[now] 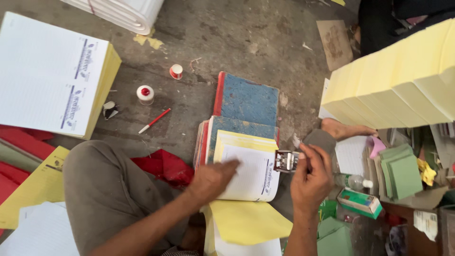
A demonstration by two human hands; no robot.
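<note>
A tall stack of pale yellow paper (403, 80) fills the upper right, and a broad white printed pad stack (47, 71) lies at the upper left on the grey concrete floor (227, 38). Between them, in front of the seated person's knee (109, 189), sits a pile of blue-covered books (244, 109) with red spines. On top of the pile lies the open white ruled form pad (251, 175), backed by yellow sheets, its long axis running away from the person. The left hand (211, 180) lies flat on the pad's page, fingers spread, pressing rather than gripping. The right hand (310, 178) has its grip clenched around a small metal stamping device (286, 161), which sits at the pad's right edge, just beside the printed margin. So the pad lies to the left of the right hand's grip, with the left hand already on it. Further off on the floor are two small red-topped bottles (145, 94) and a red pen (154, 121).
</note>
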